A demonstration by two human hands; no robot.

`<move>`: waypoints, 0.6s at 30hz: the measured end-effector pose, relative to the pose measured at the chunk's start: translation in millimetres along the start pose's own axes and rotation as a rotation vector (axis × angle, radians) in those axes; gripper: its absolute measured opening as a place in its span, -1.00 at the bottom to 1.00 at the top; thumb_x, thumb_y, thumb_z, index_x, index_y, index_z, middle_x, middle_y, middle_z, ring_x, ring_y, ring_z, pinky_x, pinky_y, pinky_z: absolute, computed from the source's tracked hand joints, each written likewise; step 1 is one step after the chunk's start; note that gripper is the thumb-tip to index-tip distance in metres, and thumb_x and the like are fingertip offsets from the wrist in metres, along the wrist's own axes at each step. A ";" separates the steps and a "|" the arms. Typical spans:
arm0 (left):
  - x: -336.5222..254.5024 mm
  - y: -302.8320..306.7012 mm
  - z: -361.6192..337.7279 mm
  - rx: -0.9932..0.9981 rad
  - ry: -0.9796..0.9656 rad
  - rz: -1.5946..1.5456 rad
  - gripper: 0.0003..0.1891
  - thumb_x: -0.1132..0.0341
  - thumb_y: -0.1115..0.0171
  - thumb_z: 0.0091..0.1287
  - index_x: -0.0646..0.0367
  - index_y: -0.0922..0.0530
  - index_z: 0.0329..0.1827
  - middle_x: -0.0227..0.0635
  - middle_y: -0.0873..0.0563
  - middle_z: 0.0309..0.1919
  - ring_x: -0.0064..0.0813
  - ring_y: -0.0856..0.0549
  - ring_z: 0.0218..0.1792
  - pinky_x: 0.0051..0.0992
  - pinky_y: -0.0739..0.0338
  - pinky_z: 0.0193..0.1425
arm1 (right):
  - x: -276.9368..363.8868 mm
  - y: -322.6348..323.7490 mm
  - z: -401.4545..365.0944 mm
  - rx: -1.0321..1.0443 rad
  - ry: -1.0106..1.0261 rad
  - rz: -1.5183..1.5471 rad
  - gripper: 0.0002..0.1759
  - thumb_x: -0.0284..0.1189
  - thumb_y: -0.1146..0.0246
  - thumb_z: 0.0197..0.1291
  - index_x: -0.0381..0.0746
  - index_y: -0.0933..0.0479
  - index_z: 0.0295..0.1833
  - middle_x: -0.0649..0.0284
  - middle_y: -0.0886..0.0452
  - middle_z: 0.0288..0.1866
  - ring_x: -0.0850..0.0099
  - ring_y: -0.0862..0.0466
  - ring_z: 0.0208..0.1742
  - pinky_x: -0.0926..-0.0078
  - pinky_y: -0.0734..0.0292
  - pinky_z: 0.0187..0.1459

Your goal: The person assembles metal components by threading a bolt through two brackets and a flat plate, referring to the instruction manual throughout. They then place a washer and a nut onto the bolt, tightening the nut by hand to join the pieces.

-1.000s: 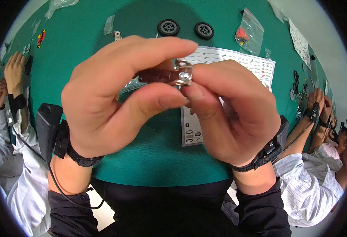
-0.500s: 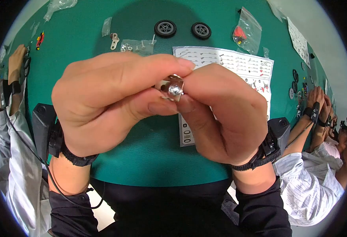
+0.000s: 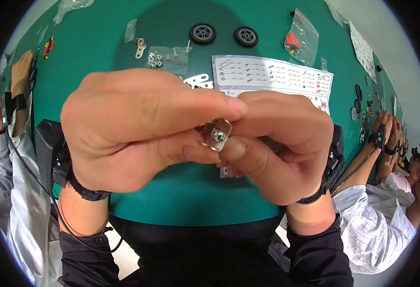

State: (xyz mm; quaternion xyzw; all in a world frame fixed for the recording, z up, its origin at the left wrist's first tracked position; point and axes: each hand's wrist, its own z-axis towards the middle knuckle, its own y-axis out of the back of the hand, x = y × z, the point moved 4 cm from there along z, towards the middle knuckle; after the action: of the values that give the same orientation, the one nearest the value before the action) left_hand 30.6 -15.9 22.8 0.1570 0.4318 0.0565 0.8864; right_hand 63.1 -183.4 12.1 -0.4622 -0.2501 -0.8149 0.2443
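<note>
Between my two hands, above the mat, is a small shiny metal bracket with a screw set in its face. My left hand pinches the bracket from the left with thumb and forefinger. From the right, the thumb and forefinger of my right hand close on the bracket's other side. The fingers cover most of the bracket, and whatever sits behind the screw is hidden. Beyond my hands, several flat perforated metal strips lie partly hidden by my left hand.
A printed parts sheet lies behind my right hand. Two black wheels stand farther back. A bag of nuts and screws, a metal link and a bag with red parts lie on the green mat. Co-workers' hands work at both sides.
Both hands have moved lower and closer to me with the bracket. The bracket has tilted, and the screw's face now shows more directly. The metal strips behind have come into view.
</note>
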 end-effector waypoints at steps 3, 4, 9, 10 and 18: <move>1.7 -0.2 -0.8 -0.003 0.008 -0.058 -0.67 0.46 -0.36 -0.18 0.32 -0.74 -0.26 -0.23 -0.73 -0.49 -0.41 -0.64 -0.55 -0.51 -0.46 -0.48 | -5.4 -2.5 -2.4 -0.012 -0.020 0.126 -0.82 -0.55 -0.33 0.22 -0.45 -0.63 -0.12 0.13 -0.65 -0.49 0.51 -0.58 -0.63 0.62 -0.42 -0.58; 2.6 -0.2 -1.1 -0.001 0.012 -0.083 -0.66 0.47 -0.35 -0.20 0.31 -0.74 -0.26 -0.23 -0.73 -0.49 -0.40 -0.64 -0.55 -0.51 -0.46 -0.48 | -6.7 -3.5 -2.9 -0.019 -0.033 0.167 -0.82 -0.54 -0.34 0.22 -0.45 -0.63 -0.13 0.12 -0.65 -0.49 0.51 -0.58 -0.64 0.63 -0.41 -0.60; -0.1 -2.7 -1.4 0.007 0.060 -0.161 -0.69 0.52 -0.30 -0.22 0.29 -0.74 -0.31 -0.20 -0.72 -0.51 -0.39 -0.65 -0.56 -0.53 -0.47 -0.51 | -5.7 -7.8 -7.1 -0.009 -0.286 0.447 -0.78 -0.49 -0.39 0.21 -0.47 -0.62 -0.19 0.11 -0.64 -0.54 0.51 -0.55 -0.69 0.63 -0.38 -0.66; -1.5 -3.1 -1.7 0.009 0.069 -0.164 -0.70 0.52 -0.30 -0.22 0.28 -0.74 -0.32 -0.19 -0.72 -0.51 -0.39 -0.65 -0.56 -0.54 -0.47 -0.52 | -4.4 -8.9 -7.6 -0.007 -0.356 0.507 -0.77 -0.48 -0.39 0.20 -0.48 -0.61 -0.22 0.11 -0.63 -0.56 0.51 -0.55 -0.70 0.63 -0.37 -0.67; -4.2 -2.6 -2.1 0.076 0.030 -0.161 -0.76 0.49 -0.30 -0.14 0.28 -0.74 -0.35 -0.19 -0.72 -0.50 -0.37 -0.65 -0.58 -0.52 -0.47 -0.56 | -4.0 -15.7 -6.8 0.050 -0.605 0.822 -0.70 -0.40 -0.42 0.17 -0.48 -0.60 -0.36 0.08 -0.63 -0.58 0.47 -0.58 -0.71 0.64 -0.40 -0.74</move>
State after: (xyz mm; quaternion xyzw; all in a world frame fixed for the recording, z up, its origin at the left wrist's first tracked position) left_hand 26.3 -18.8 23.9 0.1545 0.4581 -0.0293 0.8749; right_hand 50.7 -175.2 2.7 -0.7317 -0.1267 -0.4750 0.4721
